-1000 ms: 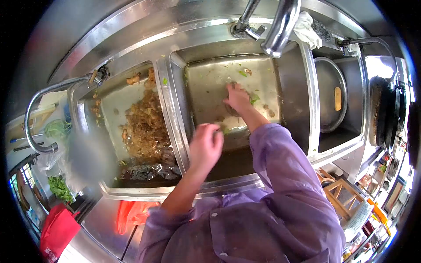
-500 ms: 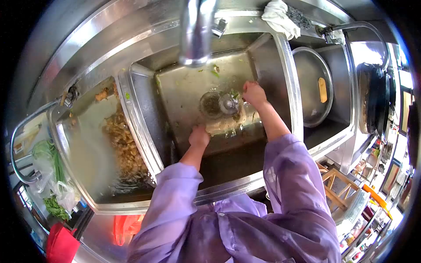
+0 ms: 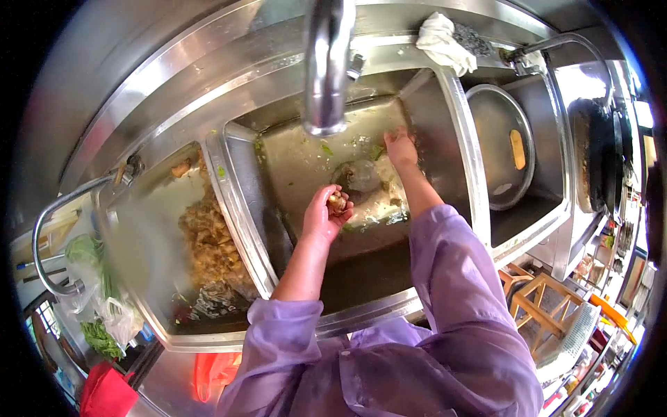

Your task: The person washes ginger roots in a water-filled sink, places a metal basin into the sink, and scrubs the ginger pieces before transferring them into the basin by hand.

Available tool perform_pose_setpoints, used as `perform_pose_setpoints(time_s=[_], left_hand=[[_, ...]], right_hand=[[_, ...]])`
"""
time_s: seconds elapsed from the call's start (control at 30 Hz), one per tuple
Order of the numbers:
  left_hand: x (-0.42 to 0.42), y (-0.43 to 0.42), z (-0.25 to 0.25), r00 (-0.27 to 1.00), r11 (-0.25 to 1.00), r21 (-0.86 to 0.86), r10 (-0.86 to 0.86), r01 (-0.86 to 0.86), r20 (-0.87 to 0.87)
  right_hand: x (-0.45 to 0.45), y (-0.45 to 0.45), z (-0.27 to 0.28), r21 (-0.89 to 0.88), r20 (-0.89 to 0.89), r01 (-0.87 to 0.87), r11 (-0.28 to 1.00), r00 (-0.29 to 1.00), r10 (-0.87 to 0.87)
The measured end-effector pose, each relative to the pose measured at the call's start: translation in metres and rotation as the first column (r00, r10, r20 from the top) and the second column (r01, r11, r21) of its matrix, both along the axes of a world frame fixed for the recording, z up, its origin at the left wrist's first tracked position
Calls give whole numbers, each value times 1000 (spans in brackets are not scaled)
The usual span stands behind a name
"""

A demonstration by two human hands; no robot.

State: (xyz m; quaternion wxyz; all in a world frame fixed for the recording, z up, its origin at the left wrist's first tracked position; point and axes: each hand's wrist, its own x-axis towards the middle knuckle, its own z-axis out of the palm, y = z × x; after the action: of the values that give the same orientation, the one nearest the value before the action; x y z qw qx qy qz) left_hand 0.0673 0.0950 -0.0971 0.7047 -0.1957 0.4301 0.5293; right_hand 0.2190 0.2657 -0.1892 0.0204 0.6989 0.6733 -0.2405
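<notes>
My left hand is raised over the middle sink basin, palm up. Its fingers curl around a small wet brown lump whose kind I cannot make out. At the far right part of the same basin, my right hand reaches down to the shallow water, its fingers stretched out and apart, and no object shows in it. Between the hands lies the round drain, with rippling water around it. Bits of green leaf float nearby.
A tap hangs over the middle basin. The left basin holds cloudy water and a heap of brown pieces. A round metal pan sits in the right basin. A white cloth and scouring pad lie on the back ledge.
My left hand has lifted and turned palm up, showing the brown lump in it. My right hand has opened its fingers near the same spot. The whole view has shifted slightly.
</notes>
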Motion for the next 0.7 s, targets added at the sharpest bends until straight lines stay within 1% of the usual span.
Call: perform_pose_setpoints(time_s=[0.07, 0.1, 0.13, 0.2, 0.23, 0.27, 0.3, 0.33, 0.37, 0.4, 0.43, 0.47, 0.5, 0.53, 0.57, 0.6, 0.67, 0.7], left_hand=[[-1, -7, 8, 995, 999, 33, 45, -42, -89], [-2, -11, 16, 991, 1000, -3, 8, -8, -131], [-2, -16, 22, 993, 1000, 7, -1, 2, -117], [-4, -31, 40, 984, 997, 40, -51, 59, -172], [-4, -40, 45, 984, 998, 31, -47, 53, -171], [-5, -49, 50, 986, 998, 12, -57, 60, -157], [-6, -53, 54, 987, 998, 1, -66, 67, -144], [-6, -57, 57, 988, 998, 6, -61, 62, -140], [-6, -61, 61, 992, 1000, -16, -4, 1, -128], [-7, -63, 63, 992, 997, -39, 54, -59, -118], [-7, -63, 59, 984, 987, -87, 127, -138, -123], [-12, -65, 49, 988, 987, -42, 153, -155, -35], [-16, -62, 54, 982, 981, -51, 188, -187, 27], [-18, -56, 64, 972, 975, -59, 219, -214, 90], [-18, -47, 81, 961, 961, -92, 267, -261, 69], [-19, -49, 76, 962, 963, -85, 261, -254, 78], [-25, -64, 61, 961, 972, -10, 235, -236, 147], [-29, -67, 62, 963, 982, 34, 177, -188, 205]], right_hand=[[-17, -1, -14, 81, 2, 89, 993, 996, -90], [-28, -5, -13, 79, -51, -38, 996, 998, 42], [-35, -6, -25, 71, -62, -51, 996, 997, 55], [-53, -5, -38, -11, -61, -211, 977, 976, 210], [-58, -3, -37, -26, -127, -218, 976, 969, 213], [-59, -5, -34, -30, -125, -224, 974, 968, 218], [-64, -6, -19, 32, -283, -169, 985, 944, 171], [-67, -8, -1, 83, -433, -104, 991, 892, 130], [-71, -16, 27, 86, -432, -121, 989, 890, 146], [-75, -31, 69, 139, -530, -188, 972, 815, 233], [-78, -45, 100, 163, -587, -300, 940, 736, 337], [-82, -65, 136, 212, -570, -426, 880, 677, 465], [-83, -86, 158, 207, -592, -528, 823, 603, 535], [-81, -103, 172, 236, -567, -674, 699, 489, 663], [-80, -118, 191, 233, -595, -763, 603, 379, 709], [-78, -131, 189, 381, -589, -706, 598, 313, 745], [-77, -124, 190, 276, -753, -628, 728, 330, 570], [-72, -114, 172, 198, -702, -512, 836, 521, 486]])
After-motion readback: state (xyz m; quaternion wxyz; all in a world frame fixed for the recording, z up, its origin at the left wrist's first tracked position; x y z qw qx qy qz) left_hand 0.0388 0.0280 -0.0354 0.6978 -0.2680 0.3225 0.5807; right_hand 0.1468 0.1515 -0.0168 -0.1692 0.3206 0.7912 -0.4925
